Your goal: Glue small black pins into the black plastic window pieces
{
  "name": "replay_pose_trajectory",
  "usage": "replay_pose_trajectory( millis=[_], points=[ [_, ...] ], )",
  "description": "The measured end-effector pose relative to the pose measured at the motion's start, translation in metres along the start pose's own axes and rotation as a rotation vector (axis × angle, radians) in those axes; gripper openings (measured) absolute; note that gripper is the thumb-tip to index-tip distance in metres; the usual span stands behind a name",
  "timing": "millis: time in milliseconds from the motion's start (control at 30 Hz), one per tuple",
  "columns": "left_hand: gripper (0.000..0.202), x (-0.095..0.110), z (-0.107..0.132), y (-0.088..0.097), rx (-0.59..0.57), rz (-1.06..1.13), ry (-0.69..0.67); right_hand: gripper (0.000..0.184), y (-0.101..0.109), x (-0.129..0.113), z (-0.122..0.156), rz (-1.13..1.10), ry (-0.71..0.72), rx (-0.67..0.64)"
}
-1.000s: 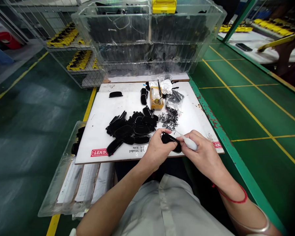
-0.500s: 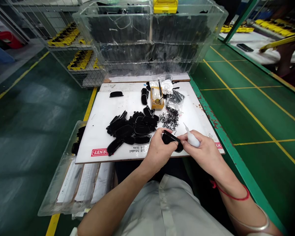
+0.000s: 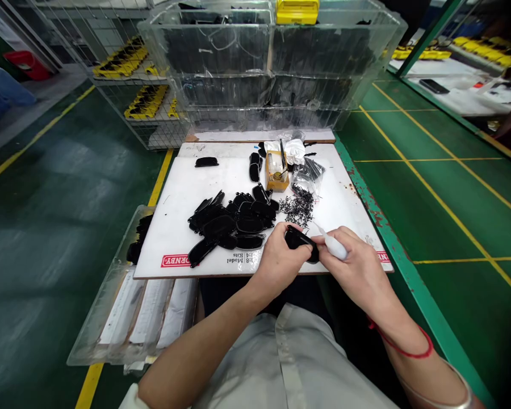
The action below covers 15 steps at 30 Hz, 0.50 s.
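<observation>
My left hand [image 3: 280, 258] is closed around a glossy black oblong part [image 3: 298, 241], thumb across its face, over the board's front edge. In my right hand [image 3: 353, 255] lies a small white squeeze bottle [image 3: 335, 247] with a thin nozzle pointing up and left. The right fingertips meet the right end of the black part; whether they pinch anything small there I cannot tell. Beyond my hands lies a scatter of tiny black pins [image 3: 297, 205]. A heap of similar black parts [image 3: 232, 221] covers the board to the left.
The white board [image 3: 174, 187] carries a yellowish box [image 3: 277, 176] with a bottle inside, a clear plastic bag [image 3: 309, 173] and white crumpled tissue [image 3: 295, 151]. Large clear bins [image 3: 213, 57] stand behind. A clear crate [image 3: 85, 335] sits lower left. A green metal edge [image 3: 377, 216] runs along the right.
The view has shifted slightly, moving the scene a little to the right. The white bottle's nozzle has tipped lower to the left. Both hands keep hold of the same things.
</observation>
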<state>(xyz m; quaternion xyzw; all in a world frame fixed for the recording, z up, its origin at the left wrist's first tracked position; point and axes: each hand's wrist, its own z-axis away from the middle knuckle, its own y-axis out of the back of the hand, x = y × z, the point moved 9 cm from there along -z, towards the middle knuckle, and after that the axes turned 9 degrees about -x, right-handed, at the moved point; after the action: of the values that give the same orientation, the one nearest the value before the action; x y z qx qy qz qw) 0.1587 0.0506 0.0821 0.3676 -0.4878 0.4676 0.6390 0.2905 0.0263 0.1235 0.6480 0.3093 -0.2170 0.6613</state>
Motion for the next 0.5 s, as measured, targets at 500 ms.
replay_pose_trajectory(
  millis=[500],
  points=[
    [0.025,0.0,-0.001,0.001,-0.028,0.05,-0.027,0.015,0.003,-0.021,0.006,0.18,0.212,0.091]
  ],
)
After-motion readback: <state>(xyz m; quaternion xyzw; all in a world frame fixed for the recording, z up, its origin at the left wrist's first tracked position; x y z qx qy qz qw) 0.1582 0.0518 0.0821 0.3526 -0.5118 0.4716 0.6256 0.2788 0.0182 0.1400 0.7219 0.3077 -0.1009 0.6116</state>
